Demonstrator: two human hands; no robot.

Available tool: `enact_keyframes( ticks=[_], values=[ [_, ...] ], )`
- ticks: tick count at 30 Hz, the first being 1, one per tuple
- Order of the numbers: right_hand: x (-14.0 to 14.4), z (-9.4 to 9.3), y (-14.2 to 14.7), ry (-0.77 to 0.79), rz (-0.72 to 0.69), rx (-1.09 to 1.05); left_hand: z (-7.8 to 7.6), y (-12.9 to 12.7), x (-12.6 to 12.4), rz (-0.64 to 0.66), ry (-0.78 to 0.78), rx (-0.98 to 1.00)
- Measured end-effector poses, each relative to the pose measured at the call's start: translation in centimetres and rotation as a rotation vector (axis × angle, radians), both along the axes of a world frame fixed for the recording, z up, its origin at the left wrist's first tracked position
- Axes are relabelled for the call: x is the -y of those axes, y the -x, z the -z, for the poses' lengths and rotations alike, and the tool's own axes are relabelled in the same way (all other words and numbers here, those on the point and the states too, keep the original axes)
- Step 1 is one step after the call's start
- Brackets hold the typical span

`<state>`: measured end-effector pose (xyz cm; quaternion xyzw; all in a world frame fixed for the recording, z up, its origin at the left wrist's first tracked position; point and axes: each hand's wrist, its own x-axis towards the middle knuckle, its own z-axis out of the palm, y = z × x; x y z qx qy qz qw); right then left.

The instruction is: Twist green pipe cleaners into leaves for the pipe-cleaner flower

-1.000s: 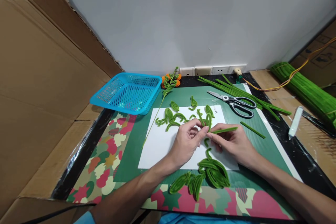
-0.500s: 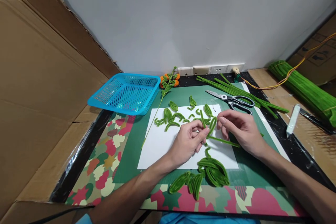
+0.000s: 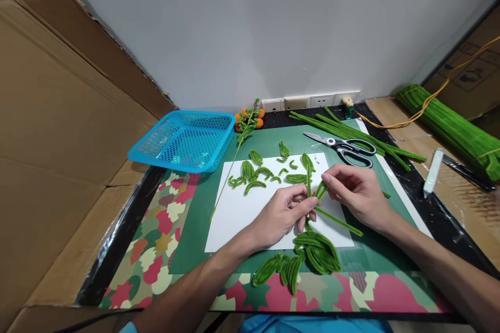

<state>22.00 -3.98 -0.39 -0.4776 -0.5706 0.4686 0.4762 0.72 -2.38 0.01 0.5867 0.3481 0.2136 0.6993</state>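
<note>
Pinched between left hand (image 3: pixel 283 214) and right hand (image 3: pixel 357 193): green pipe cleaner (image 3: pixel 324 203).

Through the head camera I see two bare forearms coming in from the bottom edge. My left hand (image 3: pixel 283 213) and right hand (image 3: pixel 357 192) wear no gloves, rings, watch or bands that I can make out. The fingers (image 3: pixel 312 201) are bare, with short, plain nails. Both forearms are uncovered up to where they leave the frame. At the lower left corner a small piece of light blue sleeve (image 3: pixel 127 328) shows at my left arm. Along the bottom edge, between the arms, runs a strip of blue clothing (image 3: pixel 312 324).
</note>
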Motion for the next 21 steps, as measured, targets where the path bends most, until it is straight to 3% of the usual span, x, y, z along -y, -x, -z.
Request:
enact_keyframes(
  ticks=[6, 10, 12, 16, 21],
  values=[
    [0.0, -0.1, -0.1, -0.037, 0.022, 0.052, 0.2, 0.0, 0.0, -0.115, 0.017, 0.016],
    [-0.3, -0.2, -0.2, 0.007, -0.015, 0.069, 0.2, 0.1, 0.3, -0.198, -0.078, 0.005],
    [-0.5, -0.1, -0.2, 0.037, -0.047, 0.032, 0.1, 0.1, 0.5, -0.225, -0.230, -0.069],
    [-0.7, 0.2, 0.1, 0.140, -0.115, -0.102, 0.3, 0.3, 0.9, -0.244, -0.702, -0.232],
    [-0.3, 0.1, 0.8, 0.416, -0.149, -0.378, 1.2, 0.7, 1.0, -0.158, -1.170, -0.133]
  ],
)
